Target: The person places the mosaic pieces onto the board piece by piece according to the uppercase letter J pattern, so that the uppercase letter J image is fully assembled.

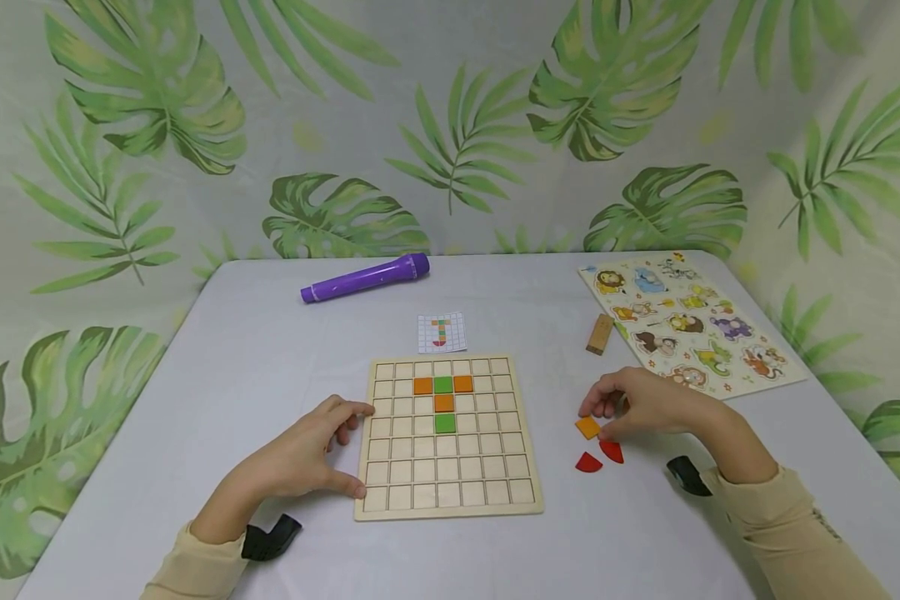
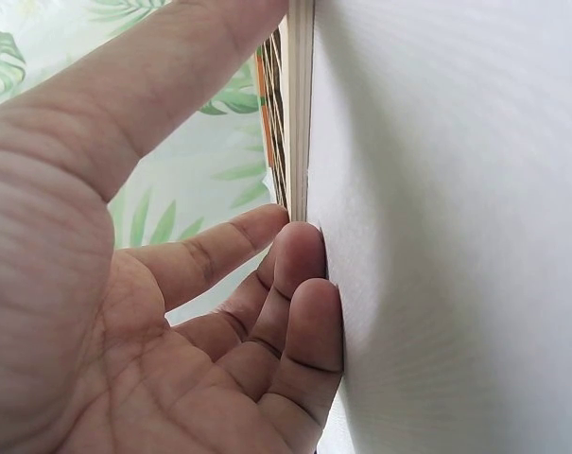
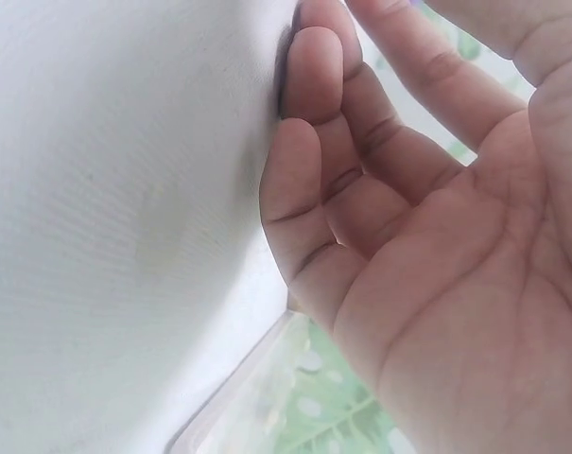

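Observation:
A wooden grid board [image 1: 448, 493] lies on the table, with three orange and two green square tiles [image 1: 445, 423] set in a T shape on it. Along the board's left edge rests my left hand [image 1: 303, 454], index fingertip near the upper part and thumb at the lower corner; the left wrist view shows its other fingers loosely bent against the tablecloth. To the right of the board, my right hand [image 1: 641, 404] pinches an orange square tile [image 1: 588, 428] between thumb and index finger. Two red quarter-circle tiles [image 1: 588, 462] lie just below that hand. In the right wrist view the orange tile is hidden.
A small pattern card [image 1: 442, 332] lies behind the board. Farther back is a purple toy microphone [image 1: 365, 278]. At the right lie a wooden block [image 1: 600, 334] and an animal puzzle board [image 1: 693, 325], its near edge close behind my right hand.

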`<action>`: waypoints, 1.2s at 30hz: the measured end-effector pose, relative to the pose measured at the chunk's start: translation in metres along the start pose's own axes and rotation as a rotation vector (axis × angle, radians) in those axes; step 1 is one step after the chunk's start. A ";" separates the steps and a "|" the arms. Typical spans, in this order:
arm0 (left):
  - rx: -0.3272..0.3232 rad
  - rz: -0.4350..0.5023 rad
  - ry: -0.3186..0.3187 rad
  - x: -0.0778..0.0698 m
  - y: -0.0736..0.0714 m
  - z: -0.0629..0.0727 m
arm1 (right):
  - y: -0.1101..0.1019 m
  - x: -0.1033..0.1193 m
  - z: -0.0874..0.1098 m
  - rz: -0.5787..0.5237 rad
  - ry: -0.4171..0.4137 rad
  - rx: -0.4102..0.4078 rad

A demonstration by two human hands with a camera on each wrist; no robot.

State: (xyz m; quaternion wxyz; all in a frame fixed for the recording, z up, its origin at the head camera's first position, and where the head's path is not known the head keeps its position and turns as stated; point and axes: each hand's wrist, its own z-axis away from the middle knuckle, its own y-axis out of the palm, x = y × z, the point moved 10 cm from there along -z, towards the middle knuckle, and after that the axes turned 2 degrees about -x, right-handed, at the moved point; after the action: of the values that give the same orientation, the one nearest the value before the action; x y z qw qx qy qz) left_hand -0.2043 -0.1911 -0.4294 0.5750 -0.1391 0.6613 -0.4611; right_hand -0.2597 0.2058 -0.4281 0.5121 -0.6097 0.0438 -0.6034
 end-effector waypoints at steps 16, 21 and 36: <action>-0.001 -0.009 0.005 0.001 0.001 0.000 | 0.002 0.002 -0.007 0.027 -0.021 -0.055; -0.004 -0.006 0.014 0.001 0.000 0.000 | 0.000 0.011 -0.011 0.110 -0.069 -0.117; -0.006 -0.015 0.017 0.000 0.000 -0.001 | 0.014 0.067 -0.036 0.173 -0.203 -0.181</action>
State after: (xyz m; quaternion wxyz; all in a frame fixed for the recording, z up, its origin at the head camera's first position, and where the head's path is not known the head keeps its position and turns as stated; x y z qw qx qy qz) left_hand -0.2050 -0.1905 -0.4295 0.5655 -0.1415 0.6665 -0.4647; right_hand -0.2616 0.1339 -0.4007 0.5068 -0.7054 0.0985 -0.4857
